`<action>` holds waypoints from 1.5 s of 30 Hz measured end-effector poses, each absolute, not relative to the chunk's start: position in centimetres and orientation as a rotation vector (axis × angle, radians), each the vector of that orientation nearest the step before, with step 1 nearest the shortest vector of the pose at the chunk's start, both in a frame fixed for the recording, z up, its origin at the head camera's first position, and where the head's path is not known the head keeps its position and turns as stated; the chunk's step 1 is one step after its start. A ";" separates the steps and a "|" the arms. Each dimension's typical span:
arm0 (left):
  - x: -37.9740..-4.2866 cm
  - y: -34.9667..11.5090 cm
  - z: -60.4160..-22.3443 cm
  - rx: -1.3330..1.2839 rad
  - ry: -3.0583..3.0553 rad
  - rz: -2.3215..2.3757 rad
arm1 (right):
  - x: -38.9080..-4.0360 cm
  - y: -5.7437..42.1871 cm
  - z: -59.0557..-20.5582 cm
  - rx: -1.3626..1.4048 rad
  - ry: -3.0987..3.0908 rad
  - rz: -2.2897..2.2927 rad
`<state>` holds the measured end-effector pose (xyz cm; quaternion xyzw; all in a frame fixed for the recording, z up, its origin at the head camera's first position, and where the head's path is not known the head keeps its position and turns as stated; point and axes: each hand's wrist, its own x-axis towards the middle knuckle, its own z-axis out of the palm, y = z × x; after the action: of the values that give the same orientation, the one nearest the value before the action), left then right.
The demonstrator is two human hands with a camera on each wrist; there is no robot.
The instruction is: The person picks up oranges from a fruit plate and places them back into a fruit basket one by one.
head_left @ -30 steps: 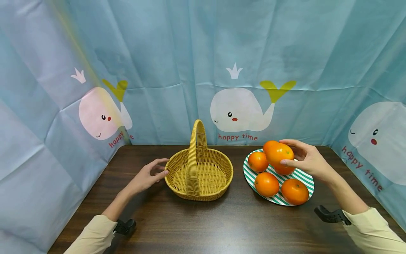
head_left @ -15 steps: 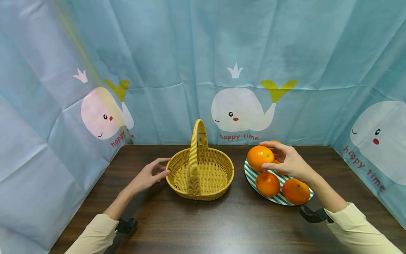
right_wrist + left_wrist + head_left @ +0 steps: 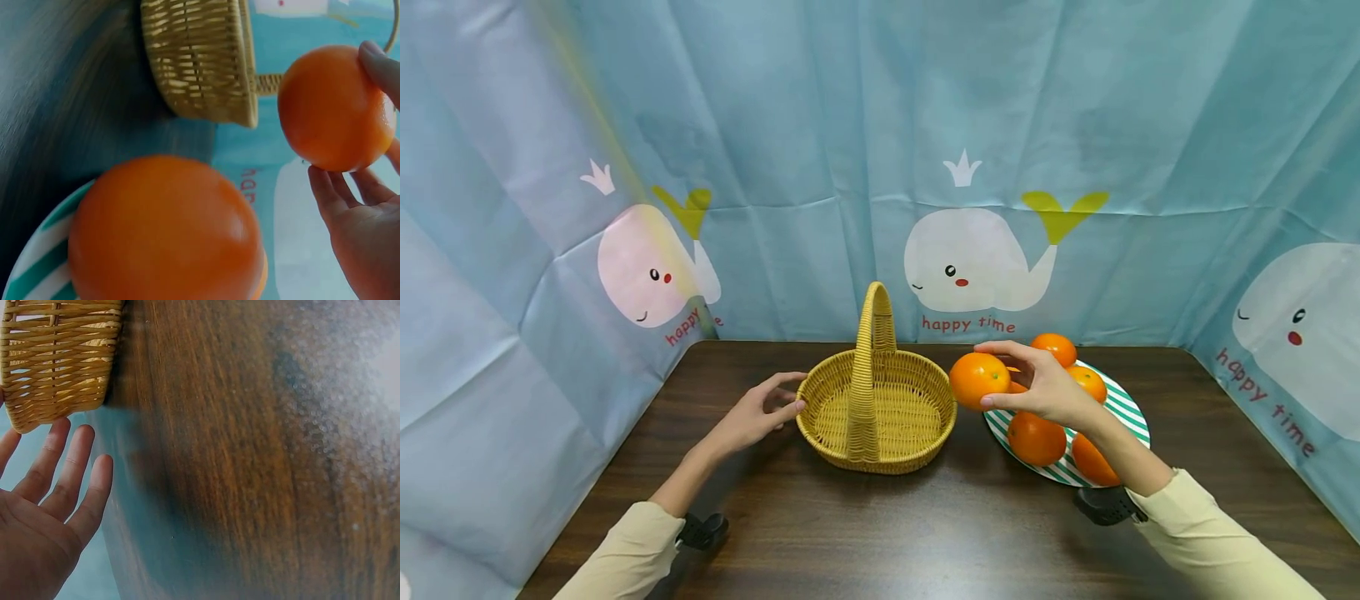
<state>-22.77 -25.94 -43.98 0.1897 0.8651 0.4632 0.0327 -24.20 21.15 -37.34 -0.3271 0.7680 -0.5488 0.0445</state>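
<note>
A yellow wicker basket [image 3: 910, 412] with a tall arched handle stands mid-table with nothing in it. My left hand [image 3: 747, 427] touches its left end with thumb and fingertips; in the left wrist view the fingers [image 3: 75, 464] stretch out to the woven wall. An orange [image 3: 976, 380] is held up between the thumb and fingers of my right hand [image 3: 1051, 390], close to the basket's right rim. In the right wrist view this orange [image 3: 331, 106] hangs above rim height, its underside on the fingertips.
A green-and-white striped plate [image 3: 1131, 412] at the right bears several more oranges [image 3: 1036, 438], partly hidden by my right hand and forearm. The dark wooden table [image 3: 880, 533] meets a blue whale-print curtain [image 3: 790, 275] at the back.
My right hand has carried the orange left from over the plate toward the basket's right rim. The left hand stays at the basket's left end.
</note>
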 end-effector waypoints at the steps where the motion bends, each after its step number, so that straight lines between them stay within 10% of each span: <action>1: -22.8 -25.9 -44.0 0.585 2.664 1.424 | -24.2 20.9 -37.3 -0.998 2.341 -1.679; 45: -22.5 -25.7 -44.0 0.560 2.655 1.416 | -24.6 13.8 -40.4 -1.205 2.422 -1.374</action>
<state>-22.53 -25.68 -44.04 0.1829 0.8667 0.4623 0.0402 -24.63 13.79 -40.39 -0.3965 0.7972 -0.4521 0.0536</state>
